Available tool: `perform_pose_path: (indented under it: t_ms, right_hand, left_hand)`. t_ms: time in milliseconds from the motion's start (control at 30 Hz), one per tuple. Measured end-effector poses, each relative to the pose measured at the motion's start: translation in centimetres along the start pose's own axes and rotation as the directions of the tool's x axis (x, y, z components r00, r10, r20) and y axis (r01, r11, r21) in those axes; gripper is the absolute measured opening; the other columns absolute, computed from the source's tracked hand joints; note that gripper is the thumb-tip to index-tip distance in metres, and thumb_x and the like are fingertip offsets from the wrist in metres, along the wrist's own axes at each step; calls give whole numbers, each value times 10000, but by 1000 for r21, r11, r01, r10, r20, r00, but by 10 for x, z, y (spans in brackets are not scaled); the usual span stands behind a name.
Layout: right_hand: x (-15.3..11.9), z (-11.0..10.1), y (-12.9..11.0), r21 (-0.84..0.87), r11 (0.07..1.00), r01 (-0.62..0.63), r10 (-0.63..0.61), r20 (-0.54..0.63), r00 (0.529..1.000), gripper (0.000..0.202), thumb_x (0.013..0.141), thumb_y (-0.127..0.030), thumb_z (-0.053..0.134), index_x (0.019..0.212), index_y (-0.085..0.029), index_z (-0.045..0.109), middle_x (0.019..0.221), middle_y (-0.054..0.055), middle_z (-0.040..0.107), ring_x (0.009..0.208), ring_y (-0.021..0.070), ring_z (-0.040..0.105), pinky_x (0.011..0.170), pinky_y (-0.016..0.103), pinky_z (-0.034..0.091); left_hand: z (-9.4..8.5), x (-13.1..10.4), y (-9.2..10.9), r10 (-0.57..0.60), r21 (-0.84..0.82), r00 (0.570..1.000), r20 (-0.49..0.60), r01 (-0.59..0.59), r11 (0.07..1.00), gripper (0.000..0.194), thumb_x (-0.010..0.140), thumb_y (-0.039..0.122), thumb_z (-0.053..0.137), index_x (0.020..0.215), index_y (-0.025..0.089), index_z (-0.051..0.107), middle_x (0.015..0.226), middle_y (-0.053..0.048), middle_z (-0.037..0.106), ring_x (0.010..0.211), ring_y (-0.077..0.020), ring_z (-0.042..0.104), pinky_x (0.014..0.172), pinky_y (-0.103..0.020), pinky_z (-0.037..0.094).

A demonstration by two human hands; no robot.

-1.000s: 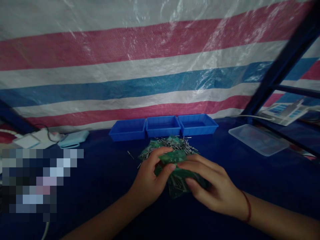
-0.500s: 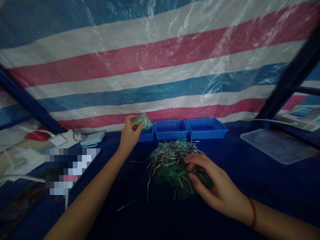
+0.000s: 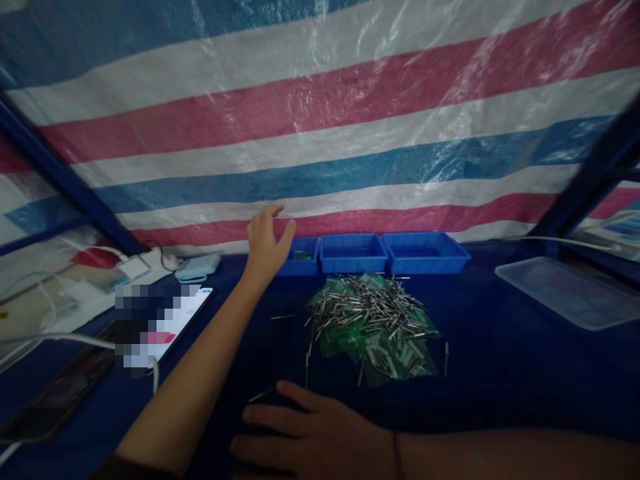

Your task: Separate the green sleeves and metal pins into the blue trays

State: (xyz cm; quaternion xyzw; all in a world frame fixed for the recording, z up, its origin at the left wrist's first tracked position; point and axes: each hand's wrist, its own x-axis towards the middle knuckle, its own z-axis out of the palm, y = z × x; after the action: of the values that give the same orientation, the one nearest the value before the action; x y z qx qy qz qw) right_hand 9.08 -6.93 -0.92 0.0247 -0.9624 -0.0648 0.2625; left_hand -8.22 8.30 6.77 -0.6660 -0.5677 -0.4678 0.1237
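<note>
My left hand is raised over the left blue bin, thumb and fingers apart, with nothing in it. A small clear-and-green plastic bag lies inside that bin. Low in the view, my right hand reaches across the table with its fingers spread and holds nothing visible. Its fingertips are close to a loose thin metal pin, which looks like a blind rivet. Beyond this hand is a heap of similar metal rivets, mixed with green-tinted plastic bags.
Two more blue bins, a middle one and a right one, stand along the back. A translucent plastic lid lies at right. Phones, cables and a light-blue case are at left. Striped sheeting hangs behind.
My left hand has let go of the small plastic bag, which now lies in the left bin. My right hand has moved from the rivet heap toward me and to the left.
</note>
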Motion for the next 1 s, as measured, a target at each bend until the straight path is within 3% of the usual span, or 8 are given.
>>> perform_pose_path:
  t_ms: [100, 233, 367, 533, 700, 800, 933, 1000]
  right_hand:
    - [18, 16, 1, 84, 990, -114, 108, 78, 991, 412, 949, -438, 261, 1207, -236, 511, 1297, -39, 544, 1255, 179, 394, 1058, 415, 304]
    - [20, 7, 20, 105, 952, -288, 267, 182, 946, 424, 929, -391, 355, 1243, -139, 490, 1312, 42, 533, 1242, 222, 414, 1051, 431, 304]
    - [12, 1, 40, 0, 947, -320, 314, 195, 929, 403, 909, -328, 428, 1214, -79, 514, 1283, 98, 552, 1269, 235, 389, 1075, 440, 268]
    - [3, -5, 56, -146, 932, -333, 359, 221, 907, 371, 892, -285, 466, 1171, -53, 548, 1238, 143, 575, 1282, 264, 367, 1082, 467, 247]
    - [-10, -53, 61, -34, 929, -368, 369, 100, 924, 294, 888, -292, 465, 1113, -143, 582, 1168, 88, 598, 1216, 236, 418, 1051, 434, 293]
    - [-29, -91, 64, 40, 875, -482, 478, 80, 875, 222, 848, -174, 460, 999, -135, 618, 959, 82, 628, 965, 205, 538, 874, 387, 420]
    - [-59, -116, 64, 94, 861, -499, 436, 365, 822, 33, 737, -212, 612, 747, -181, 608, 770, 21, 596, 773, 175, 538, 729, 355, 435]
    - [-69, -116, 61, 51, 853, -520, 450, 433, 781, 121, 691, -265, 676, 741, -184, 602, 775, 23, 594, 782, 188, 534, 712, 358, 436]
  left_hand:
    - [-5, -7, 4, 22, -85, 994, 110, -13, 996, 301, 834, 265, 508, 1105, 135, 528, 1121, -124, 572, 1067, -241, 505, 960, -409, 350]
    - [-23, -23, 11, 94, -174, 947, 306, -42, 984, 156, 841, 286, 514, 889, 182, 620, 900, -39, 658, 857, -188, 605, 821, -324, 455]
    - [-37, -38, 18, 76, -199, 942, 327, -10, 980, 195, 879, 297, 455, 868, 183, 613, 888, -35, 660, 867, -182, 601, 818, -310, 452]
    - [-26, -60, 20, 75, -205, 913, 401, 10, 979, 199, 888, 286, 445, 928, 181, 610, 953, -42, 659, 913, -189, 596, 851, -332, 441]
    - [-13, -85, 19, 85, -221, 869, 488, 29, 975, 297, 938, 295, 336, 1021, 159, 586, 1019, -67, 640, 973, -183, 582, 883, -344, 435]
    - [-13, -93, 23, 95, -237, 847, 523, 38, 971, 332, 954, 310, 281, 1061, 181, 567, 1055, -61, 626, 1008, -178, 564, 906, -348, 419]
    - [-17, -96, 31, 188, -209, 793, 579, -78, 975, 282, 915, 355, 383, 1100, 228, 555, 1102, -49, 609, 1081, -227, 511, 970, -438, 341]
    - [-21, -95, 33, 250, -174, 751, 611, -180, 968, 302, 902, 367, 409, 1149, 240, 528, 1144, -52, 585, 1116, -245, 481, 987, -477, 307]
